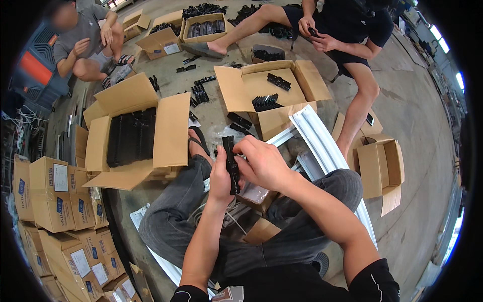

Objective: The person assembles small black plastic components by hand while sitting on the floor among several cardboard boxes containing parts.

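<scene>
The left hand (220, 178) held a long black plastic part (229, 151), with the fingers closed around its lower half. The part stood nearly upright, in front of the person's body and above the crossed legs (173, 216) in grey jeans. The right hand (265, 163) was at the right side of this same part, with its thumb and fingers bent narrow and close against it; whether they pinched it firmly or only touched it, I could not tell. Beyond the hands, an open cardboard box (231, 88) contained a row of black pieces (266, 102) and one separate piece (279, 81). To the left, another open box (172, 130) was filled with black parts packed side by side (132, 137). Closed cartons (44, 194) were piled at the far left. A white metal rail (322, 143) lay slanting just beside the right knee. At the upper right, a seated co-worker (352, 30) held a small dark thing (313, 32) in both hands, and a second co-worker (83, 32) sat low at the upper left.
</scene>
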The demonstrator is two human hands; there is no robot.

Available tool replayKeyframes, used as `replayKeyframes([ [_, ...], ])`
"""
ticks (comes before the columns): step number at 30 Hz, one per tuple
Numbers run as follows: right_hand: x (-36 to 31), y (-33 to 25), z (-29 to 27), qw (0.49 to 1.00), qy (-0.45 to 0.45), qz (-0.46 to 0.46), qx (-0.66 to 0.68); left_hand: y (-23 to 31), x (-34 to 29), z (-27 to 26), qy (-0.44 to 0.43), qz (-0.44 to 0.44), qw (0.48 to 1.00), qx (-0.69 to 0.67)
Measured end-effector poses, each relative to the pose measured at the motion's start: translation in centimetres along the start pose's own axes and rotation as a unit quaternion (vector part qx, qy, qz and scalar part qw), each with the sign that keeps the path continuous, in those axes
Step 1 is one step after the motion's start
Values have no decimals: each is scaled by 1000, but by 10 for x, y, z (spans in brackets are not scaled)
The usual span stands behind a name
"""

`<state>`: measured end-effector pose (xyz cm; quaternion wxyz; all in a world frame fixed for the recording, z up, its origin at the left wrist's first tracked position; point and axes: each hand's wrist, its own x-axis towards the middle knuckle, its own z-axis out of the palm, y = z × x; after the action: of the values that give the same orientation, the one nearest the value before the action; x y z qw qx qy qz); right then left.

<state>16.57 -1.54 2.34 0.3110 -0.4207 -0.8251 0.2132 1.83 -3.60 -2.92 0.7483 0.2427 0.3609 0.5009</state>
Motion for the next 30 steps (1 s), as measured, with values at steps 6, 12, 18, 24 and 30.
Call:
replayKeyframes([
  [6,-1,2,-1,1000,18,5,12,-1,0,0,-24,-16,999,-19],
  [12,-3,0,-2,1000,19,12,13,12,-2,5,-52,-44,991,-114],
  [18,-3,1,1,1000,24,1,10,6,-2,1,-62,-44,993,-85],
  [24,1,-7,-1,996,71,-35,26,2,2,-4,-60,-45,995,-71],
  [30,0,-2,-2,996,86,4,-3,-1,-1,5,-30,-31,999,-13],
])
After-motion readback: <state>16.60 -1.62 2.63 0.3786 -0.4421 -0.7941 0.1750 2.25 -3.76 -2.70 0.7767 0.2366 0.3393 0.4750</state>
